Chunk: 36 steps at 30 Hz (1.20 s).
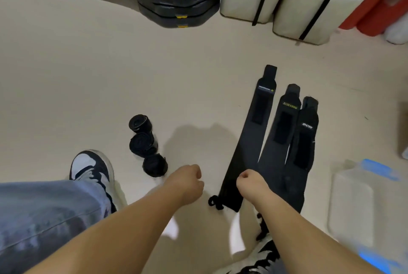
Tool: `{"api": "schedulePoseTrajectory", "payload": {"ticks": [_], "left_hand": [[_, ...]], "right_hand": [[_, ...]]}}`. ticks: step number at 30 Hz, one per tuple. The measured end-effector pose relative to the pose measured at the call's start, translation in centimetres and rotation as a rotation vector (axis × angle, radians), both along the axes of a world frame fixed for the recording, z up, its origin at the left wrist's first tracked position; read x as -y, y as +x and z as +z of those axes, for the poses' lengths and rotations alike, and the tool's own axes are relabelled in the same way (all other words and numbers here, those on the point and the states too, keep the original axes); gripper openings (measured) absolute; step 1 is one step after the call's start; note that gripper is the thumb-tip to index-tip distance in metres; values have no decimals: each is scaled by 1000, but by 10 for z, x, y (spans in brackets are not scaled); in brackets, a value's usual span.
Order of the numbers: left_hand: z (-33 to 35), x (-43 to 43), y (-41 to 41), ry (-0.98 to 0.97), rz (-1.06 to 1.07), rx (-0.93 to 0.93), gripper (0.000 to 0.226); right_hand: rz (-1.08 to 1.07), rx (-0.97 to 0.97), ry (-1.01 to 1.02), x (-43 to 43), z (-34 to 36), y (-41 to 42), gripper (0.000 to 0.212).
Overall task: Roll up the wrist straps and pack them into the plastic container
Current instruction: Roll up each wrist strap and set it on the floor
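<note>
Three flat wrist straps [284,136] lay on the floor near the plastic container [351,198] — soft, light, floppy; probably best pinched at the near end. Left hand [187,182] fisted, empty; right hand [249,182] curled over a strap end — hold unclear.

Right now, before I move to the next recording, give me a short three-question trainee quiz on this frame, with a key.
1. Count: how many rolled wrist straps lie on the floor?
2. True or false: the flat straps lie to the person's left of the rolled ones.
3. Choose one: where does the plastic container stand? A, left of the rolled straps; B, right of the flat straps; C, between the two groups.

Key: 1, three. 2, false: the flat ones lie to the right. 3, B.
</note>
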<state>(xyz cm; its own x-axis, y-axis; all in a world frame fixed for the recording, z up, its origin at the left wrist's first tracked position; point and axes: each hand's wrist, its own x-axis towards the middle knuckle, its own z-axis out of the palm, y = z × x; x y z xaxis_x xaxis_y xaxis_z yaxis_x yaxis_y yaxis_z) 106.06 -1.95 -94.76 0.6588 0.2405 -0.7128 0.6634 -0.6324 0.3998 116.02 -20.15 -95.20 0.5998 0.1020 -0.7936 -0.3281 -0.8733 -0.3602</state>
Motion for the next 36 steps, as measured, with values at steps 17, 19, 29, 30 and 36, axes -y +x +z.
{"api": "schedulePoseTrajectory", "payload": {"ticks": [17, 19, 29, 30, 36], "left_hand": [[-70, 82, 54, -369, 588, -55, 44], [-71, 86, 57, -369, 585, -50, 39], [-46, 73, 57, -366, 561, -46, 29], [-41, 70, 58, -366, 557, -25, 26], [21, 44, 65, -453, 541, 59, 18]], "right_hand": [[-290, -142, 38, 31, -46, 18, 72], [-352, -141, 36, 28, -48, 17, 71], [-454, -137, 86, 13, -29, 12, 27], [-454, -145, 77, 9, -24, 12, 28], [-716, -286, 234, -20, 21, 16, 32]]}}
